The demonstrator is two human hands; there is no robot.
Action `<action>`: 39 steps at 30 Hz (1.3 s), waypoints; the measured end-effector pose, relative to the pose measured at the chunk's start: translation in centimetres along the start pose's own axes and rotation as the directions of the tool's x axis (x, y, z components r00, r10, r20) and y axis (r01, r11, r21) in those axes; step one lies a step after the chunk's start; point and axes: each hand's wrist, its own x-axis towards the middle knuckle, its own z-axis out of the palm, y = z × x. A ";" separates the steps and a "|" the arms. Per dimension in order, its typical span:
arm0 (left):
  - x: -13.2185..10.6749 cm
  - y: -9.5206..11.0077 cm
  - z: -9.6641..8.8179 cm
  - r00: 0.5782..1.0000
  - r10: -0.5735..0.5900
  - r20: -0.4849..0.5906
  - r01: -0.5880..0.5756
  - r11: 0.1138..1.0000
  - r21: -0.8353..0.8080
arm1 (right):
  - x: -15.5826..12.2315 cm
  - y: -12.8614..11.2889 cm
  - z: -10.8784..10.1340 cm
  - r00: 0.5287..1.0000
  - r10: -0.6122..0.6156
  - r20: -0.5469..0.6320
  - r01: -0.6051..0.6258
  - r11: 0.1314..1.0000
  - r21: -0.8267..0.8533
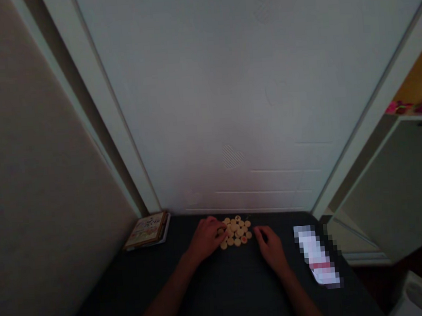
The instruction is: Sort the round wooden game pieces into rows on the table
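Discs [234,227] clustered on tabletop [239,292], between your hands. From your left hand [206,237], discs at 3 o'clock; fingers curled at cluster's edge, cannot tell if gripping. From your right hand [271,248], discs at 10 o'clock, just beside; thumb, fingers parted.

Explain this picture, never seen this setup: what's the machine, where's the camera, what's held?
No machine here: just a person's two bare hands, seen forward and down from a camera worn on the head. This is the only view.

On the dark table lies a cluster of small round wooden discs. The left hand is at the cluster's left edge; whether it grips a disc is unclear. The right hand is just right of it, with nothing visibly held.

Books lie far left; a bright, pixelated object lies right.
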 end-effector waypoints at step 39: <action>-5.0 -9.0 -1.7 0.954 -0.292 -0.072 0.293 0.956 0.014 | 0.1 0.2 -0.3 1.000 0.003 0.007 -0.003 1.000 -0.002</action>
